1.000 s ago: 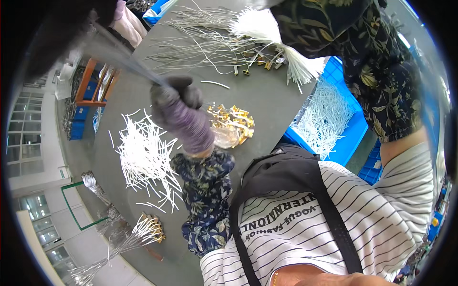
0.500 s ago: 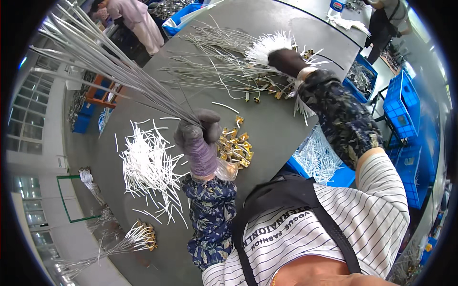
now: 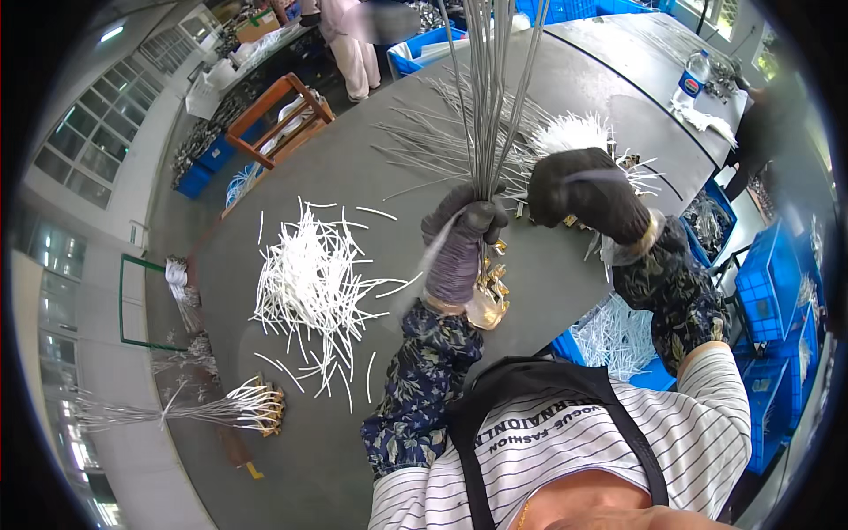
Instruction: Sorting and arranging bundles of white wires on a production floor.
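So a bundle of thin grey wires [image 3: 488, 97] is held upright over the grey counter [image 3: 371, 177], gripped near its lower end by the gloved left hand [image 3: 461, 237]. The fingers [image 3: 481, 215] of that hand are wrapped tight around the bundle, and a cluster of brass-coloured end fittings [image 3: 488, 291] is seen hanging just below the fist. The wires fan out a bit toward the top and run out of view at the upper edge.

The right hand [image 3: 583, 190], in a dark glove, is held just beside the bundle on its right. Its fingers are curled in, but whether anything is pinched in them can't be told from this angle.

On the counter to the left, a loose heap of short white tubes [image 3: 314, 283] is spread out. Further back, more grey wires [image 3: 442, 141] are lying flat, with a fluffy white bunch [image 3: 574, 132] near them. At the counter's near left edge a tied wire bundle with white-sleeved ends [image 3: 238, 406] is laid down. Blue crates [image 3: 764, 291] are stacked off to the right, and another person [image 3: 353, 35] is seen standing at the far end.
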The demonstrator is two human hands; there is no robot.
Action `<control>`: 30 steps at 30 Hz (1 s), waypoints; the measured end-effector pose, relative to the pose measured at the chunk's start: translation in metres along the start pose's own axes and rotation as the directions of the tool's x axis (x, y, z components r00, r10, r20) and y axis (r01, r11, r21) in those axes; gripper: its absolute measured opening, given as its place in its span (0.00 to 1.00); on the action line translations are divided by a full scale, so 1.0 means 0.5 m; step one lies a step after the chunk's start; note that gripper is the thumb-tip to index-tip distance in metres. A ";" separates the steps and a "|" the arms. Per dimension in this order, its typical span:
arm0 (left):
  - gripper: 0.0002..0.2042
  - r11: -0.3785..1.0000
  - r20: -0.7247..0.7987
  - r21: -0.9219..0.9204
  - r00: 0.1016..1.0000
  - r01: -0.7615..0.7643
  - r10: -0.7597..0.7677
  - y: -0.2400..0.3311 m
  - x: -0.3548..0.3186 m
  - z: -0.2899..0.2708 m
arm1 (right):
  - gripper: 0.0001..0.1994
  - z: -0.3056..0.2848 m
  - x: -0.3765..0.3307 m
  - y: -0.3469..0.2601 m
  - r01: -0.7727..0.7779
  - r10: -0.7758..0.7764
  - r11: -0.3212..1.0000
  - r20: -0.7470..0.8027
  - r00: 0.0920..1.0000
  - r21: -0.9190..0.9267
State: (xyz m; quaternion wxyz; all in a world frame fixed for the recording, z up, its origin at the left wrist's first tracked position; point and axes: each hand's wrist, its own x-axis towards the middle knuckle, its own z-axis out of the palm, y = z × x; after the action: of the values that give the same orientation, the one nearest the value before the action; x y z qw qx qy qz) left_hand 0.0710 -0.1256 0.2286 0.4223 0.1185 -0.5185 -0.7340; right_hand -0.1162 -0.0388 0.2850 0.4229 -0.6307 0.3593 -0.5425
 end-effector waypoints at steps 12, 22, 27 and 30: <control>0.18 0.988 -0.138 0.099 0.981 -0.123 0.136 -0.026 0.007 0.009 | 0.26 0.153 0.049 -0.073 0.380 -0.230 0.398 0.311 0.922 -0.835; 0.19 0.989 0.113 -0.011 0.983 0.148 -0.146 0.029 -0.027 -0.001 | 0.10 0.084 0.105 0.005 0.043 -0.031 0.974 0.055 0.998 -0.222; 0.24 0.995 0.042 0.008 0.994 0.102 -0.102 0.026 -0.039 0.007 | 0.04 0.070 0.077 0.034 -0.108 0.055 0.985 -0.346 0.937 -0.136; 0.24 0.999 -0.025 -0.007 0.999 0.039 -0.039 0.023 -0.016 -0.017 | 0.03 0.055 0.016 0.032 -0.102 -0.054 0.896 -0.334 0.941 -0.433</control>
State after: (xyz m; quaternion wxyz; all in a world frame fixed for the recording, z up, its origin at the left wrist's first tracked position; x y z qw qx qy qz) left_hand 0.0871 -0.1265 0.2328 0.4149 0.1365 -0.5082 -0.7422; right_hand -0.0877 -0.0484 0.2716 0.2069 -0.6036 0.5483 -0.5405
